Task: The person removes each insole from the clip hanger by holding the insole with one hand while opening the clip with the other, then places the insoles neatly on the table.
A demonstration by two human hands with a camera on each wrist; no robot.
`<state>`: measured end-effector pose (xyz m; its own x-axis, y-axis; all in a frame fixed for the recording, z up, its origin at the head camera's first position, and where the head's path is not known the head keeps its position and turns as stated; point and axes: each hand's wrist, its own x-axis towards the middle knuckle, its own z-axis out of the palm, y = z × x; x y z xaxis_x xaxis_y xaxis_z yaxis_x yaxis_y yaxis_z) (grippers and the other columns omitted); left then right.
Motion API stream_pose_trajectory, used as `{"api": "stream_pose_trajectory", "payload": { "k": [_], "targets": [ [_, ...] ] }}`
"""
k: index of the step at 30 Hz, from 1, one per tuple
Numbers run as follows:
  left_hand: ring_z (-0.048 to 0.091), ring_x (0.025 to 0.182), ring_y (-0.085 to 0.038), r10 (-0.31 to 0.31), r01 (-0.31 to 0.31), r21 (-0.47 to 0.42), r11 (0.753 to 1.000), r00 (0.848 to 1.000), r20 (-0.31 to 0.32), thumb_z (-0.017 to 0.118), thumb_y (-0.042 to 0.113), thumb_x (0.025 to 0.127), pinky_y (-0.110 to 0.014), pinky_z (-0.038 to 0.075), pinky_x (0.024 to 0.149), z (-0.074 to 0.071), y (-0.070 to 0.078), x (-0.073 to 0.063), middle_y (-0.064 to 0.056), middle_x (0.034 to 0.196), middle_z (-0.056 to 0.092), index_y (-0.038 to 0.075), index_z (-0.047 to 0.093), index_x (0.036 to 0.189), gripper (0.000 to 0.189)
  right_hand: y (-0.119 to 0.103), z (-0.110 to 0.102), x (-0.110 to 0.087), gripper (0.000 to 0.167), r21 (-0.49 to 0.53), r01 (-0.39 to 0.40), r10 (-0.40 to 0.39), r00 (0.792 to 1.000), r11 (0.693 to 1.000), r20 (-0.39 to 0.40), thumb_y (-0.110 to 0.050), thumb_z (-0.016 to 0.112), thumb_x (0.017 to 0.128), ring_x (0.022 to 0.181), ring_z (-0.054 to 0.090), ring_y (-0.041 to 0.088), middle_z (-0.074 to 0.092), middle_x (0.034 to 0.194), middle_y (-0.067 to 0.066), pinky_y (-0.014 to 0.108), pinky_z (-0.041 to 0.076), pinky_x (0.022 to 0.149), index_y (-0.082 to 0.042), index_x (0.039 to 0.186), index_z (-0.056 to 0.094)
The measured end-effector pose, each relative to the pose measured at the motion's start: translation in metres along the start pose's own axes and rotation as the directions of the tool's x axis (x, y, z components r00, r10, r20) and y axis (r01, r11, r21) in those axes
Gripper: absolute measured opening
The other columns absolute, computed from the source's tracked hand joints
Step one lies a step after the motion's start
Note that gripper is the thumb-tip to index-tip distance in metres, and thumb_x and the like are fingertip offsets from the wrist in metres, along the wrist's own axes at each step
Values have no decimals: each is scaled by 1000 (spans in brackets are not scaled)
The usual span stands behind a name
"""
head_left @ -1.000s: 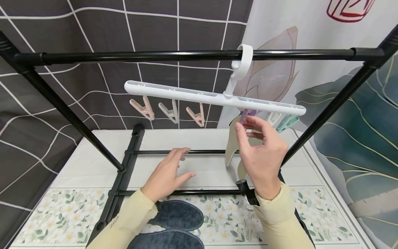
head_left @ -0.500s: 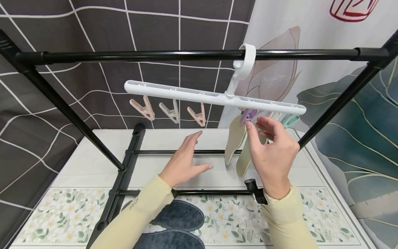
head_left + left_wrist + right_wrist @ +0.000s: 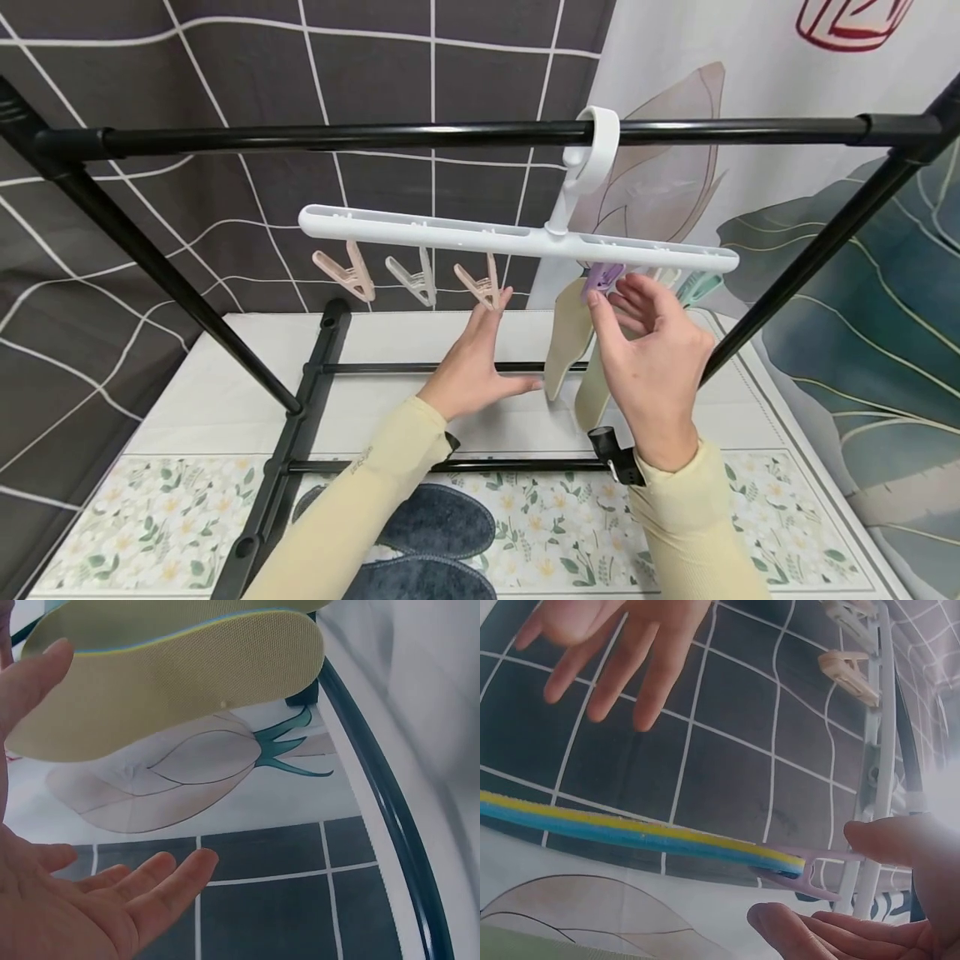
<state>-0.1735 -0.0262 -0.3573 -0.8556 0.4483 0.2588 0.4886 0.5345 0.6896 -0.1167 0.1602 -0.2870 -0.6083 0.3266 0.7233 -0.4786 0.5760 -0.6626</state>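
A white clip hanger (image 3: 450, 233) hangs from a black rail (image 3: 360, 136). Its purple clip (image 3: 602, 275) bites the top of a beige insole (image 3: 567, 337), whose layered yellow and blue edge shows in the right wrist view. A second insole (image 3: 591, 396) hangs beside it, partly behind my right hand (image 3: 654, 358). That hand is at the purple clip, its thumb and loosely bent fingers apart, not pinching it. My left hand (image 3: 476, 362) holds nothing; its fingers are spread left of the insoles, fingertips overlapping a pink clip (image 3: 482, 287) in the head view.
Another pink clip (image 3: 348, 273) and a grey clip (image 3: 416, 279) hang on the left half of the hanger, a teal clip (image 3: 699, 287) at the right end. Black frame bars (image 3: 465, 465) cross low down. Dark blue slippers (image 3: 435, 521) lie on the flowered mat (image 3: 540, 533).
My left hand has moved up and right toward the insoles. My right hand has shifted right and loosened from the purple clip. The hanger's left end has dipped slightly.
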Motion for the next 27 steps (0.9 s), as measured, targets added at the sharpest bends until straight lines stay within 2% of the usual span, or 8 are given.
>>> {"api": "stream_pose_trajectory", "payload": {
  "k": [6, 13, 17, 21, 27],
  "targets": [
    [26, 149, -31, -29, 30, -18, 999, 999, 43, 91, 39, 74, -49, 32, 116, 8, 2, 11, -7, 168, 9, 26, 2, 163, 127, 1, 2, 1, 37, 9, -10, 10, 1000, 1000, 18, -14, 79, 88, 91, 74, 27, 74, 103, 19, 14, 55, 77, 8, 115, 69],
    [15, 152, -25, -43, 46, -52, 998, 997, 64, 95, 34, 68, -45, 25, 120, 20, 1, 25, -5, 169, 8, 27, -6, 162, 138, 3, 4, 5, 35, 20, -24, 24, 1000, 999, 13, -15, 78, 89, 90, 74, 27, 74, 105, 19, 14, 55, 76, 7, 114, 70],
    [18, 152, -25, -57, 63, -68, 996, 995, 84, 95, 35, 67, -43, 25, 120, 27, -2, 30, -7, 168, 9, 25, -8, 162, 140, 3, 6, 6, 34, 18, -37, 37, 999, 999, 8, -15, 78, 89, 89, 75, 26, 74, 105, 19, 14, 55, 76, 7, 113, 71],
    [21, 151, -25, -51, 61, -106, 993, 994, 94, 95, 35, 69, -41, 26, 120, 34, -3, 30, -9, 167, 12, 20, -4, 163, 137, 4, 7, 7, 33, 23, -37, 37, 999, 999, -2, -15, 79, 88, 88, 75, 25, 74, 104, 18, 15, 55, 76, 7, 112, 71],
    [32, 147, -27, -20, 31, -135, 990, 997, 77, 93, 31, 73, -39, 32, 117, 45, 2, 26, -13, 162, 28, 14, 5, 163, 127, 6, 10, 8, 34, 28, -32, 33, 999, 999, -31, -17, 80, 87, 88, 75, 25, 74, 102, 18, 15, 56, 76, 6, 111, 72]
  ]
}}
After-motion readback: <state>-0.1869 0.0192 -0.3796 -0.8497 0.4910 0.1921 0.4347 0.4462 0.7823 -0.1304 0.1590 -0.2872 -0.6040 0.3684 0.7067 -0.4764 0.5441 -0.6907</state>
